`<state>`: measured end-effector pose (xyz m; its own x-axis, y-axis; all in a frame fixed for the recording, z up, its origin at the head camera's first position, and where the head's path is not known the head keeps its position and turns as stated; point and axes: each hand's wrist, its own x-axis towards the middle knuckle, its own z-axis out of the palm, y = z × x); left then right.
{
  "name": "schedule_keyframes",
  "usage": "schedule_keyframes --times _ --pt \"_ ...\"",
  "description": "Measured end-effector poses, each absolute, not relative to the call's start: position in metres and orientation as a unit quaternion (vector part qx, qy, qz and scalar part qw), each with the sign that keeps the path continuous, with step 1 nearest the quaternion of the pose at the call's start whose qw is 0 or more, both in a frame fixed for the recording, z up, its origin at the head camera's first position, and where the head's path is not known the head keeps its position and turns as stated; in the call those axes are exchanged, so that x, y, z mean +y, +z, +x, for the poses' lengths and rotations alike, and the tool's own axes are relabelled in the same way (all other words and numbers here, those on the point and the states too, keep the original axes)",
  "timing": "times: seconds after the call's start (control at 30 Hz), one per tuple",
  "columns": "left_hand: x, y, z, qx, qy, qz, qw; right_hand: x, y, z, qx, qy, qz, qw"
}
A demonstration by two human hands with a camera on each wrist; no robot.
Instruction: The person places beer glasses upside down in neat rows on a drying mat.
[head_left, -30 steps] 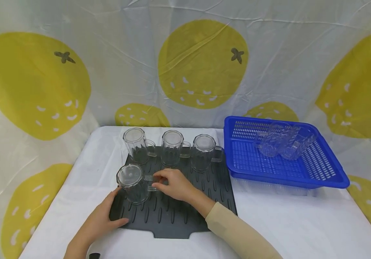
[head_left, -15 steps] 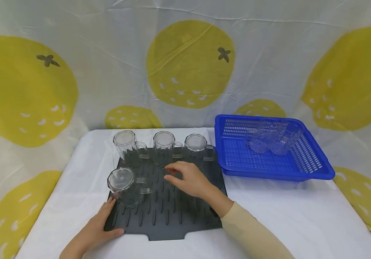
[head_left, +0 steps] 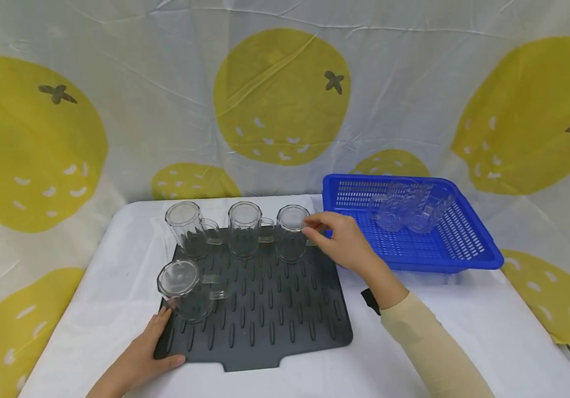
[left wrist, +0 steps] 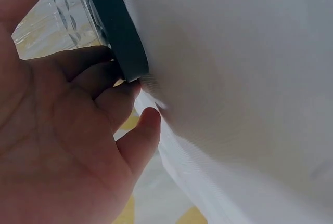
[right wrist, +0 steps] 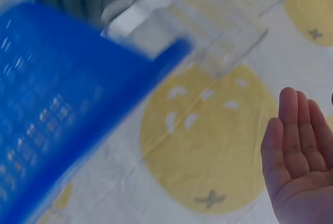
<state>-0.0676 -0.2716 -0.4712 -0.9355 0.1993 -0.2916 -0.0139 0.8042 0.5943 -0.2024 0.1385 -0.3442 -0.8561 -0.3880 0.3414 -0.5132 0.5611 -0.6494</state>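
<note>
The left hand (head_left: 137,348) is relaxed, holding nothing, and rests its fingertips and thumb along the near left corner of the black mat (head_left: 265,345). The front mug (head_left: 195,301) stands just beyond those fingertips, on the mat. The right hand (head_left: 341,240) is well apart from the left, fingers extended, gripping nothing, and overlaps the handle of the back right mug (head_left: 288,246) (contact cannot be confirmed). To that mug's left stand the middle mug (head_left: 242,243) and the back left mug (head_left: 187,235). Beyond the right hand, to its right, the blue basket (head_left: 414,262) contains further glassware (head_left: 391,213). Risks judged: a low sweep of the right hand could clip the back right mug's handle and tip it; upward pressure by the left fingers could tilt the mat, unsettling the front mug.
</note>
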Motion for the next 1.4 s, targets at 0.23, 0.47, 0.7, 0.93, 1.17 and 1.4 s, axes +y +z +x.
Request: schedule_keyframes --times 0.23,0.47,0.7,0.93,1.17,1.4 --pt "-0.27 -0.471 -0.066 0.935 0.308 0.043 0.17 0.184 -0.32 -0.236 -0.908 0.377 0.154 0.098" --pt "-0.27 -0.471 -0.066 0.932 0.315 0.041 0.172 0.22 -0.307 -0.275 -0.924 0.37 0.035 0.09" --pt "-0.272 -0.472 -0.066 0.931 0.316 0.034 0.178 0.24 -0.323 -0.309 -0.95 0.298 -0.051 0.072" --pt "-0.272 -0.471 -0.065 0.93 0.32 0.035 0.176 0.243 -0.341 -0.327 -0.975 0.195 -0.105 0.016" --pt "-0.27 -0.472 -0.064 0.931 0.323 0.04 0.164 0.244 -0.346 -0.332 -0.982 0.149 -0.101 -0.05" --pt "-0.269 -0.47 -0.065 0.932 0.323 0.036 0.162 0.247 -0.356 -0.341 -0.987 0.108 -0.098 -0.066"
